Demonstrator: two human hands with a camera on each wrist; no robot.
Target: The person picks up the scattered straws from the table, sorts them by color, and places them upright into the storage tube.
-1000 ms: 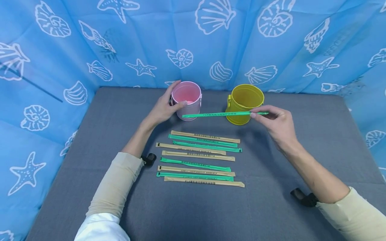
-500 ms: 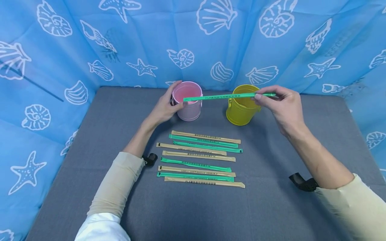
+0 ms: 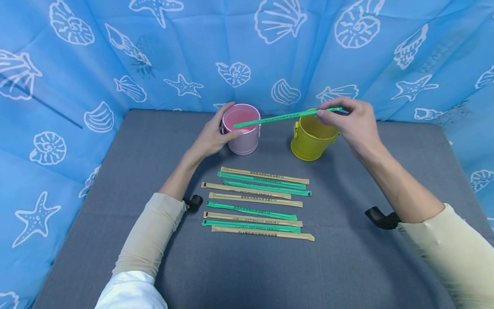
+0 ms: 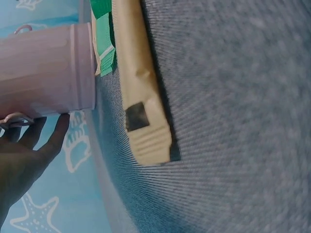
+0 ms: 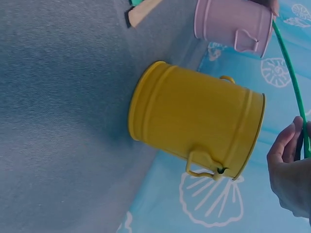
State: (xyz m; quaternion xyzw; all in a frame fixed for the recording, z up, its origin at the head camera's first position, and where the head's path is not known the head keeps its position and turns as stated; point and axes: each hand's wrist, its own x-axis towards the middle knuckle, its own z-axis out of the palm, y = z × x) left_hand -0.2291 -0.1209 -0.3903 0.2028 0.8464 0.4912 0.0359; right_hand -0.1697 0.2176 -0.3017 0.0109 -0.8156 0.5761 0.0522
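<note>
My left hand (image 3: 213,136) holds the pink bucket (image 3: 245,143) at its left side, thumb over the near rim and fingers behind. In the left wrist view, fingers (image 4: 54,138) press against the bucket's wall. My right hand (image 3: 356,124) pinches a green paper-wrapped straw (image 3: 281,116) near its right end, above the yellow bucket (image 3: 308,145). The straw slants down to the left, and its far end overlaps the pink bucket's mouth in the head view. From the right wrist view, the straw (image 5: 291,73) reaches toward the pink bucket's rim (image 5: 269,36).
Several wrapped straws, tan (image 3: 256,199) and green (image 3: 251,210), lie in rough rows on the grey tabletop (image 3: 247,270) in front of the buckets. A blue curtain (image 3: 216,38) with white shell prints hangs behind the table's far edge.
My right hand has risen and moved toward the back, carrying the green straw from in front of the pink bucket to its mouth. The straw now tilts more. My left hand stays in place.
</note>
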